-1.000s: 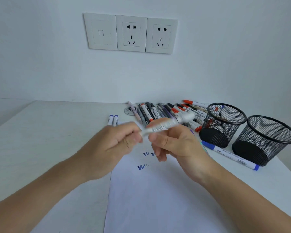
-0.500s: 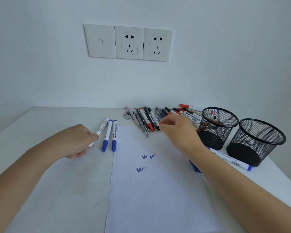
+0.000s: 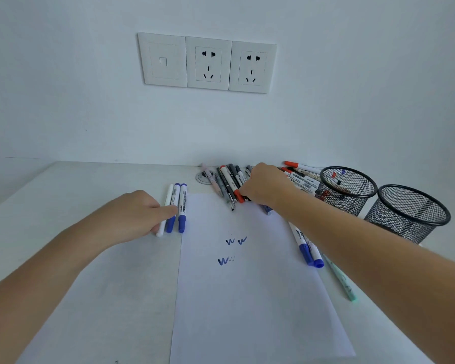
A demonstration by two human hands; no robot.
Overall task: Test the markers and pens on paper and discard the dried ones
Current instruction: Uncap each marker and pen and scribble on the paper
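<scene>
Paper (image 3: 247,298), far half: three blue "W" scribbles (image 3: 230,241), one faint grey zigzag beside nearest. Blue-capped markers (image 3: 182,206) at paper's left edge: barrel print unreadable.

A sheet of paper (image 3: 247,298) is lying near on the table (image 3: 90,185). Three markers (image 3: 175,206) are lying along its left edge and two markers (image 3: 306,248) on its right edge. A pile of pens (image 3: 229,182) is lying behind it, and two baskets (image 3: 348,190) are standing far right.

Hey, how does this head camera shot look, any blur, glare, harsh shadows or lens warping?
Head view: light is soft, even and cool, no glare; only a faint shadow beneath the left hand; the wide lens skews the wall sockets and stretches the right forearm toward the bottom corner; the blue scribbles on the paper read sharp.
</scene>
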